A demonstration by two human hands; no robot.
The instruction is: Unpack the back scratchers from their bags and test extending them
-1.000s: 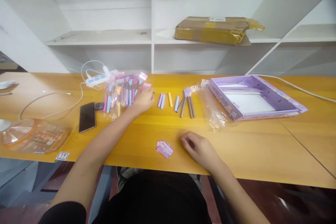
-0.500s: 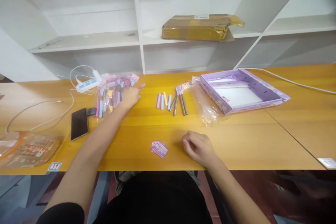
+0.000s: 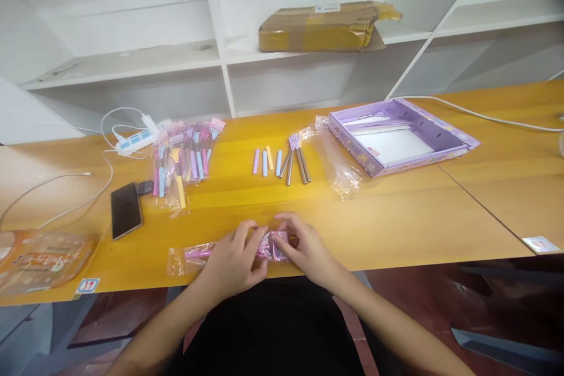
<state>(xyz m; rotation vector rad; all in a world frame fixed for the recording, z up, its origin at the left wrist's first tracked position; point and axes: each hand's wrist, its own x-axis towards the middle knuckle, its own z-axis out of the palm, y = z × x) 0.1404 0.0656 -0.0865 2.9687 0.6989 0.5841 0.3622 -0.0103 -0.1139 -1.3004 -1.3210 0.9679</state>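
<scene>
A pink-handled back scratcher (image 3: 198, 253) in a clear plastic sleeve lies along the table's front edge. My left hand (image 3: 235, 258) is closed over its middle, thumb and fingers pinching the sleeve. At its right end my right hand (image 3: 306, 247) grips the pink-purple printed card part (image 3: 279, 245) between thumb and fingers. The hands hide much of the scratcher's head end. Farther back lie several short coloured handle sleeves (image 3: 265, 163) and several metal scratcher rods (image 3: 301, 165) with hand-shaped heads. A pile of bagged back scratchers (image 3: 194, 153) is at the left.
A purple open box (image 3: 374, 167) with a clear wrapper (image 3: 343, 176) stands at the back right. To the left are a phone (image 3: 126, 211), a power strip (image 3: 134, 141) with white cables and an orange translucent bag (image 3: 48, 261). A taped carton (image 3: 317, 29) rests on the shelf.
My left hand has come back from the bagged pile with a pink scratcher to the front edge. My right hand has moved left onto it. The loose small cards are no longer visible.
</scene>
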